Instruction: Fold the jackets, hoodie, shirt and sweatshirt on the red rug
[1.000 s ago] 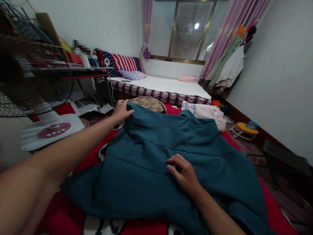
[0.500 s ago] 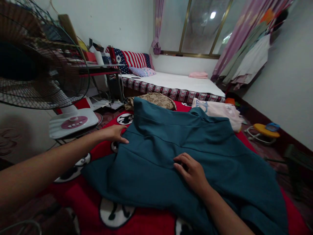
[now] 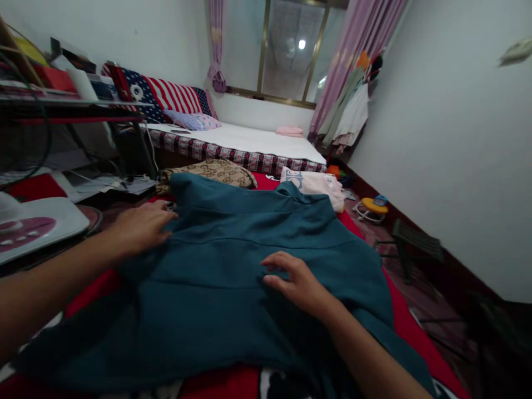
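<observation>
A large dark teal garment [image 3: 216, 266] lies spread over a red patterned blanket [image 3: 230, 382], with seams running across it and a few soft wrinkles. At its left edge is my left hand [image 3: 141, 227], slightly blurred, fingers stretched toward the cloth and thumb apart. Over the middle of the garment is my right hand [image 3: 297, 282], fingers loosely curved and thumb apart, with nothing between them. Whether its fingertips touch the cloth I cannot tell.
Beyond the garment lie a brown patterned cloth [image 3: 216, 172] and a folded pale pink cloth [image 3: 320, 185]. A fan base [image 3: 45, 227] and a cluttered desk [image 3: 103, 105] stand left. To the right are a yellow stool [image 3: 374, 206] and a dark folding chair [image 3: 415, 241].
The view has swung right, so the room shifts left in it. The garment's left part looks flatter and spread further left. Both hands remain by the garment.
</observation>
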Demonstrator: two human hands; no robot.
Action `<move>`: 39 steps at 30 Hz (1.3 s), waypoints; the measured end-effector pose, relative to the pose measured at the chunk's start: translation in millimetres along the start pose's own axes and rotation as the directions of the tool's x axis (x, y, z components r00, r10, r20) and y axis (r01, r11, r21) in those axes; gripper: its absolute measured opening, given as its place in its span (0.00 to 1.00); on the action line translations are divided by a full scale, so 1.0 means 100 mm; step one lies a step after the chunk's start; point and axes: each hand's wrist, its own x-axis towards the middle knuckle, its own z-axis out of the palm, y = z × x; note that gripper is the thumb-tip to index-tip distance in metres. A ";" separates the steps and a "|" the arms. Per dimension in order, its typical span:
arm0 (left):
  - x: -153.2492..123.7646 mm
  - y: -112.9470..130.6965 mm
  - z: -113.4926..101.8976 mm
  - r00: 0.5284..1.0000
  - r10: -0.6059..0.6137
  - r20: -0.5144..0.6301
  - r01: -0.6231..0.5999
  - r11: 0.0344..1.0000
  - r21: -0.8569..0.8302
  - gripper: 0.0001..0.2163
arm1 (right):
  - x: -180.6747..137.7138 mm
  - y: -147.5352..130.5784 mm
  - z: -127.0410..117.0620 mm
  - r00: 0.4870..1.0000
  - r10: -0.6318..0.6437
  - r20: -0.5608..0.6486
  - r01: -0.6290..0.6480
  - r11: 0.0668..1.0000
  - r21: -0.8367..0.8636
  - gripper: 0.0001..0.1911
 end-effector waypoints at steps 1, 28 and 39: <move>0.03 0.22 -0.01 0.996 0.081 -0.026 -0.082 0.996 -0.047 0.17 | 0.00 -0.02 -0.12 0.999 0.012 -0.035 -0.013 1.000 -0.020 0.12; -0.42 2.26 0.48 0.354 0.878 -0.323 -0.857 0.166 -0.488 0.32 | -0.54 1.42 -1.29 0.604 0.330 -0.725 -0.582 0.804 -0.119 0.42; -0.39 2.39 0.57 0.365 0.889 -0.276 -0.744 0.101 -0.661 0.09 | -0.55 0.98 -1.24 0.590 0.319 -0.742 -0.444 0.896 0.033 0.23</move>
